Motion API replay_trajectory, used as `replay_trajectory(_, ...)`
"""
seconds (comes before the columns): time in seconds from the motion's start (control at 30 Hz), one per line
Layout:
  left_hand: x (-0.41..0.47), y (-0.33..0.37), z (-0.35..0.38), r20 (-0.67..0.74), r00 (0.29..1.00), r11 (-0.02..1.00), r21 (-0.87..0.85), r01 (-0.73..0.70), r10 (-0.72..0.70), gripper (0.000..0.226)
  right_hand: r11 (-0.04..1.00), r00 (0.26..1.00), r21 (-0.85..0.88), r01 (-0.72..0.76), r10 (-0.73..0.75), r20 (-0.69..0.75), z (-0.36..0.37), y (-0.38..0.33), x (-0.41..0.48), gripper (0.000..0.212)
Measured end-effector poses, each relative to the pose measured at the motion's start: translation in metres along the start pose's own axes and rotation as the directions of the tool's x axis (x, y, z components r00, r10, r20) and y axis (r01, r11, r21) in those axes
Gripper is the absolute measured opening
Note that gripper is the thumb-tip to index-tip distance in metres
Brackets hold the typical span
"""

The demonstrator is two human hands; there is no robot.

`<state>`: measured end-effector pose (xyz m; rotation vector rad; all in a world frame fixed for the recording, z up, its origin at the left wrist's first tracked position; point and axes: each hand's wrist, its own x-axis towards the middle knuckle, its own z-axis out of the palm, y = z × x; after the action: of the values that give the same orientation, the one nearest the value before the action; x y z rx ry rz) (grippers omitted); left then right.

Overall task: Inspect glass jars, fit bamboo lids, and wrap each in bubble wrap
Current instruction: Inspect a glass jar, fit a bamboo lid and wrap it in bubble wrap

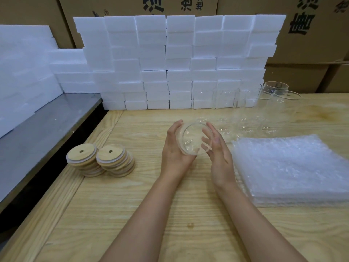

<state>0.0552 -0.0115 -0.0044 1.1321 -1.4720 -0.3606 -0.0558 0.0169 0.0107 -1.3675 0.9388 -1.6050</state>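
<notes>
Cradling a clear glass jar (189,141) between both hands, the person holds it just above the wooden table (151,214), roughly at the middle of the worktop. The jar is tipped so that one round end faces up toward the head camera; whether that end is the mouth or the base I cannot tell. The left hand (174,150) cups it from the nine o'clock side, fingers curled round the wall and thumb up along the rim. The right hand (220,154) closes on it from three o'clock, its fingers (205,138) showing through the glass and bent round the far side.

At nine o'clock from the hands, two leaning stacks of bamboo lids (100,160) sit on the table side by side, each top lid with a small hole in the middle. At three o'clock lies a flat pile of bubble wrap sheets (292,167), near the right wrist. Toward one o'clock more empty glass jars (264,110) stand upright in a cluster, touching or nearly so. At twelve o'clock a wall of white foam blocks (179,63) runs along the back edge, with printed cardboard boxes (311,35) behind it. A grey metal surface (37,133) adjoins the table out at ten o'clock.
</notes>
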Motion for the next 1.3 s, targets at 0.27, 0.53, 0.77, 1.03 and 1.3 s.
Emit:
replay_trajectory(0.27, -0.001, 0.003, -0.002, -0.039, 0.995, 0.969, -0.236, 0.078, -0.09, 0.096, 0.997, 0.982, -0.067, -0.046, 0.057, 0.18, -0.006, 0.008, 0.001, 0.059)
replay_trajectory(0.53, 0.002, 0.002, -0.007, 0.007, 0.985, 0.895, -0.417, 0.16, -0.173, 0.097, 0.993, 0.961, -0.09, -0.077, 0.098, 0.26, -0.007, 0.006, -0.001, 0.072)
replay_trajectory(0.77, 0.013, -0.001, -0.01, 0.158, 0.905, 0.71, -0.573, 0.41, -0.395, 0.06, 0.99, 0.982, -0.073, -0.124, 0.133, 0.133, -0.003, 0.01, 0.0, 0.065)
replay_trajectory(1.03, 0.014, 0.005, -0.017, 0.49, 0.79, 0.341, -0.72, 0.605, -0.368, 0.067, 0.906, 0.939, 0.248, -0.342, 0.337, 0.064, 0.003, 0.008, 0.006, 0.047)
replay_trajectory(1.3, 0.013, 0.008, -0.016, 0.588, 0.706, 0.178, -0.705, 0.686, -0.394, 0.091, 0.886, 0.909, 0.204, -0.416, 0.413, 0.063, 0.008, 0.007, 0.007, 0.066)
